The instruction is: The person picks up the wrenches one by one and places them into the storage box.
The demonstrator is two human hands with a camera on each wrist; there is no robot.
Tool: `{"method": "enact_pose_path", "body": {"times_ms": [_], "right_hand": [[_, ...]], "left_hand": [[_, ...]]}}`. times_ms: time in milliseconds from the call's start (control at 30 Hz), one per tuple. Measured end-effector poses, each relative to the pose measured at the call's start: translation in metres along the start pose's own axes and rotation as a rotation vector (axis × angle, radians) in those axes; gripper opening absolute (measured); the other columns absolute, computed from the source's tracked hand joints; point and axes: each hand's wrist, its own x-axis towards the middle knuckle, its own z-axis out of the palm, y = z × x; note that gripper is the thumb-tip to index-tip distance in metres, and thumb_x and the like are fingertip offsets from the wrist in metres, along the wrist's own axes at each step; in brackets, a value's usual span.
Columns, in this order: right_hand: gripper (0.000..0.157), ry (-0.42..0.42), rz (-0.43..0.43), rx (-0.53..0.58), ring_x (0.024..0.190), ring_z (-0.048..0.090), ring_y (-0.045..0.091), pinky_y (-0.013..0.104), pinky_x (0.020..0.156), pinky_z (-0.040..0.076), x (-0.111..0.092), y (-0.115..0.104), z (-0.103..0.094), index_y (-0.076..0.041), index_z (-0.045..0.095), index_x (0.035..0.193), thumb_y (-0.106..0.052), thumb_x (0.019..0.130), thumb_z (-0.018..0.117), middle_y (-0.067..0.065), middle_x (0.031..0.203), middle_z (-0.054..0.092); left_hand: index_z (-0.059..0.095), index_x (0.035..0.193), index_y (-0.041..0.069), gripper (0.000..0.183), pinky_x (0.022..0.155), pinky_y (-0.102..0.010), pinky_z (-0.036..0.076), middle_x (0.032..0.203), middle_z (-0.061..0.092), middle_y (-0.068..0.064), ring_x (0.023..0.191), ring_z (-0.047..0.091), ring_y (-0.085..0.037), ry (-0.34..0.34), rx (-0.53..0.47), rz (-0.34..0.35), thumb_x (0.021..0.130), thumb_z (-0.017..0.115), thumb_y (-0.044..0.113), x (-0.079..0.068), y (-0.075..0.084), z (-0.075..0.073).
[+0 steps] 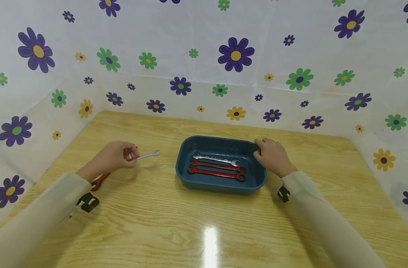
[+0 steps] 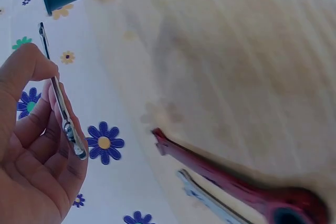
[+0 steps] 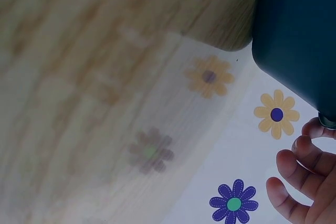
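Observation:
My left hand (image 1: pixel 115 158) pinches a small silver wrench (image 1: pixel 147 155) between thumb and fingers, above the table left of a dark blue bin (image 1: pixel 210 188). In the left wrist view, that wrench slants across the fingers. Below this hand, a red wrench (image 2: pixel 220 177) and another silver wrench (image 2: pixel 207 198) lie side by side on the table; the hand mostly hides them in the head view. At the bin's right end, my right hand (image 1: pixel 274 156) grips the rim. Inside the bin lie a silver wrench (image 1: pixel 217 160) and two red wrenches (image 1: pixel 217 172), roughly parallel.
The wood-grain table (image 1: pixel 177 223) reaches back to a white flowered sheet (image 1: pixel 197 70), which also rises along both sides. Black wrist cameras (image 1: pixel 88 202) hang below the sleeves. A bright reflection lies on the table's near part.

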Motion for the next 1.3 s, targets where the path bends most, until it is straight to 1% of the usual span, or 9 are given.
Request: {"method": "enact_pose_path", "body": {"times_ms": [267, 433, 700, 833, 967, 1100, 1300], "right_hand": [[0.009, 0.008, -0.006, -0.001, 0.056, 0.040, 0.018, 0.027, 0.050, 0.028, 0.000, 0.001, 0.000, -0.005, 0.054, 0.081, -0.012, 0.082, 0.048, 0.005, 0.063, 0.043], [0.008, 0.013, -0.011, -0.004, 0.055, 0.040, 0.018, 0.027, 0.050, 0.028, 0.001, 0.001, 0.000, -0.006, 0.054, 0.081, -0.012, 0.082, 0.048, 0.005, 0.062, 0.043], [0.008, 0.021, -0.011, -0.007, 0.055, 0.040, 0.018, 0.027, 0.050, 0.028, 0.001, 0.001, 0.001, -0.005, 0.055, 0.083, -0.011, 0.081, 0.049, 0.006, 0.063, 0.044], [0.008, 0.022, -0.016, -0.005, 0.055, 0.040, 0.018, 0.027, 0.049, 0.028, 0.001, 0.001, 0.000, -0.005, 0.055, 0.083, -0.010, 0.082, 0.049, 0.006, 0.063, 0.044], [0.008, 0.025, -0.012, -0.004, 0.055, 0.040, 0.018, 0.027, 0.049, 0.028, 0.000, 0.000, -0.001, -0.005, 0.055, 0.083, -0.010, 0.081, 0.049, 0.006, 0.063, 0.044], [0.010, 0.018, -0.006, -0.004, 0.055, 0.041, 0.019, 0.027, 0.050, 0.028, 0.000, 0.000, -0.001, -0.004, 0.056, 0.085, -0.011, 0.082, 0.049, 0.006, 0.063, 0.045], [0.011, 0.016, -0.010, -0.006, 0.056, 0.040, 0.019, 0.028, 0.050, 0.028, 0.001, 0.001, 0.000, -0.005, 0.056, 0.084, -0.012, 0.081, 0.048, 0.006, 0.063, 0.045]], "left_hand": [[0.066, 0.087, 0.004, 0.011, 0.058, -0.023, 0.041, 0.074, 0.061, -0.002, 0.067, 0.051, -0.013, 0.004, -0.020, 0.014, 0.077, 0.067, 0.006, 0.014, 0.018, -0.005], [0.066, 0.087, 0.004, 0.010, 0.058, -0.025, 0.042, 0.074, 0.062, -0.003, 0.067, 0.052, -0.014, -0.003, -0.018, 0.010, 0.077, 0.067, 0.006, 0.018, 0.028, -0.007], [0.067, 0.087, 0.005, 0.011, 0.060, -0.028, 0.044, 0.074, 0.064, -0.004, 0.068, 0.055, -0.016, 0.008, -0.018, 0.037, 0.076, 0.066, 0.006, 0.026, 0.042, -0.009], [0.067, 0.087, 0.006, 0.011, 0.061, -0.028, 0.043, 0.076, 0.064, -0.004, 0.070, 0.055, -0.016, 0.011, -0.011, 0.057, 0.075, 0.066, 0.007, 0.031, 0.051, -0.009], [0.067, 0.085, 0.007, 0.010, 0.063, -0.029, 0.044, 0.077, 0.064, -0.003, 0.070, 0.055, -0.016, 0.013, -0.022, 0.086, 0.075, 0.066, 0.008, 0.037, 0.062, -0.009], [0.067, 0.085, 0.008, 0.010, 0.062, -0.028, 0.044, 0.075, 0.063, -0.002, 0.069, 0.055, -0.015, -0.003, -0.040, 0.108, 0.075, 0.066, 0.007, 0.043, 0.073, -0.007], [0.067, 0.086, 0.007, 0.011, 0.062, -0.027, 0.045, 0.078, 0.064, -0.003, 0.070, 0.056, -0.014, -0.009, -0.063, 0.140, 0.075, 0.067, 0.007, 0.053, 0.088, 0.002]]}}
